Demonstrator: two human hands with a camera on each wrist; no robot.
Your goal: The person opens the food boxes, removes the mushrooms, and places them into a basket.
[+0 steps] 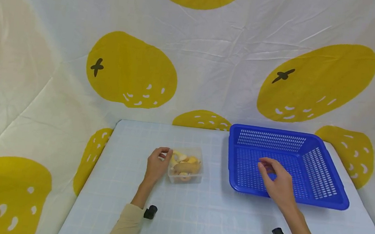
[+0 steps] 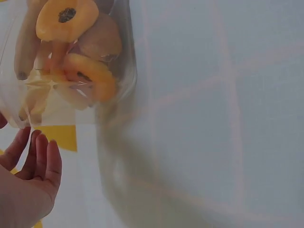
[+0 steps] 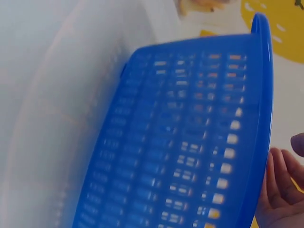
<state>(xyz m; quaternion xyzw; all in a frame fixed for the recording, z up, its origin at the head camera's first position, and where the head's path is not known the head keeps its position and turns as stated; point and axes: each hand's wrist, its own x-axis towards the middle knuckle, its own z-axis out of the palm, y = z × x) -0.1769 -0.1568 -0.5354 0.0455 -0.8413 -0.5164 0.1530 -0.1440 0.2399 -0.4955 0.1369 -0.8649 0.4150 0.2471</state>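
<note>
A clear plastic container point(image 1: 185, 178) stands on the table left of centre. Inside it are orange halves with dark centres point(image 2: 66, 15), a long tan piece point(image 1: 186, 167) and several other yellow and brown pieces. My left hand point(image 1: 158, 165) is at the container's left side, fingertips right at its rim, fingers loosely bent. Above the blue basket point(image 1: 284, 199) hovers my right hand point(image 1: 279, 183), thumb and fingers apart with nothing between them. In the right wrist view, part of this hand point(image 3: 280, 190) shows past the basket rim.
The perforated basket takes up the back right of the table point(image 1: 216, 222), which has a pale checked cover. Behind it hangs a white cloth point(image 1: 213, 77) printed with large yellow fruit. Each wrist carries a black device point(image 1: 150, 212).
</note>
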